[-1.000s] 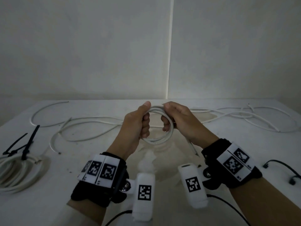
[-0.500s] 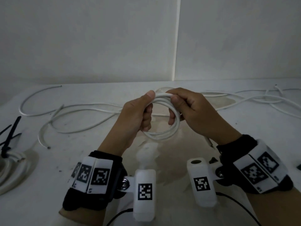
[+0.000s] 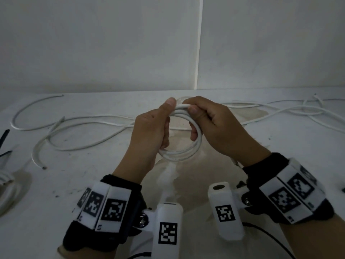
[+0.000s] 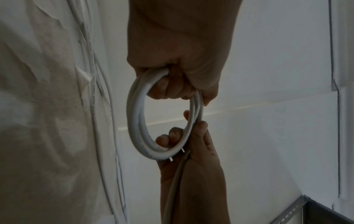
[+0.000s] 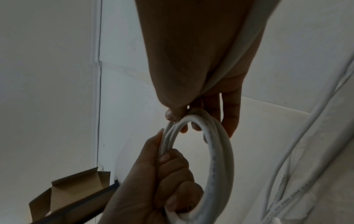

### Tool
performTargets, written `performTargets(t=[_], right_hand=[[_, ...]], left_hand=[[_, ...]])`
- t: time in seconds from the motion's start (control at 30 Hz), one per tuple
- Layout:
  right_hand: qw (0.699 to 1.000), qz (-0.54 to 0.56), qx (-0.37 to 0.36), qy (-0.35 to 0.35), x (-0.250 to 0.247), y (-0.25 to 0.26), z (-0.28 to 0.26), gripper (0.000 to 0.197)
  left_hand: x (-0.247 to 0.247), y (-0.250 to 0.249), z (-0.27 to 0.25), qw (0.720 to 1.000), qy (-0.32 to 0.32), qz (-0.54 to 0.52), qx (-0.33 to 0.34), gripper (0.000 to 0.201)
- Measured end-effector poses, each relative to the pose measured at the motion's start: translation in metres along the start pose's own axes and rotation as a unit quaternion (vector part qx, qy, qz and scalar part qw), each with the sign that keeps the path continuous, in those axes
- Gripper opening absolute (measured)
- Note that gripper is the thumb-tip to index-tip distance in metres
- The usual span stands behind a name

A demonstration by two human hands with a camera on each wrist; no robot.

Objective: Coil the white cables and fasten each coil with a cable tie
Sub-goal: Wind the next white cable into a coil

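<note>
A small coil of white cable (image 3: 179,153) hangs upright between both hands above the table (image 3: 84,184). My left hand (image 3: 165,121) grips its left side, thumb on top and fingers curled through the ring. At the top right my right hand (image 3: 205,118) pinches the strands, with fingers hooked inside. In the left wrist view the coil (image 4: 135,121) shows two bare ends at its bottom, and a cable tail (image 4: 178,174) runs down along the right palm. The right wrist view shows the same coil (image 5: 222,151) held by both hands.
Loose white cables lie across the table at the left (image 3: 78,126) and the right (image 3: 280,111). A tied white coil (image 3: 5,181) and black cable ties (image 3: 4,136) sit at the far left edge. A cardboard box (image 5: 76,189) stands beside the table.
Both hands keep their hold on the coil. The right hand has slid along the coil's top towards the left thumb, and the head view has shifted so the hands sit closer and larger.
</note>
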State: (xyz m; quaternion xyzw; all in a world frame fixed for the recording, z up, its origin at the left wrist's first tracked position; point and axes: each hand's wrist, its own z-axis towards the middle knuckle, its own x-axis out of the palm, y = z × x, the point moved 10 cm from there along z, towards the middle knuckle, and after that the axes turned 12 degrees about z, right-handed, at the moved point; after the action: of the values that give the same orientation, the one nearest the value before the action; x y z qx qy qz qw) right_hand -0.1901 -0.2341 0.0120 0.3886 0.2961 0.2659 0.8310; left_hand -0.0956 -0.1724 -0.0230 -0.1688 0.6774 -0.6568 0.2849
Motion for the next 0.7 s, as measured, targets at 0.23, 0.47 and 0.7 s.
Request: performTargets(t=[0.23,0.47,0.7], right_hand=[[0.976,0.190,0.101,0.026,0.007,-0.005,-0.002,0.016],[0.992,0.096,0.068,0.055,0.002,0.004,-0.001,0.023],[0.994,0.041,0.074,0.072,-0.005,0.008,-0.002,0.031]], left_hand=[[-0.006,-0.003,0.000,0.995,-0.006,-0.097,-0.005,0.049],[0.011,-0.008,-0.004,0.990,0.124,-0.063,-0.020,0.048],[0.016,-0.015,-0.010,0.988,0.153,-0.035,-0.011,0.048]])
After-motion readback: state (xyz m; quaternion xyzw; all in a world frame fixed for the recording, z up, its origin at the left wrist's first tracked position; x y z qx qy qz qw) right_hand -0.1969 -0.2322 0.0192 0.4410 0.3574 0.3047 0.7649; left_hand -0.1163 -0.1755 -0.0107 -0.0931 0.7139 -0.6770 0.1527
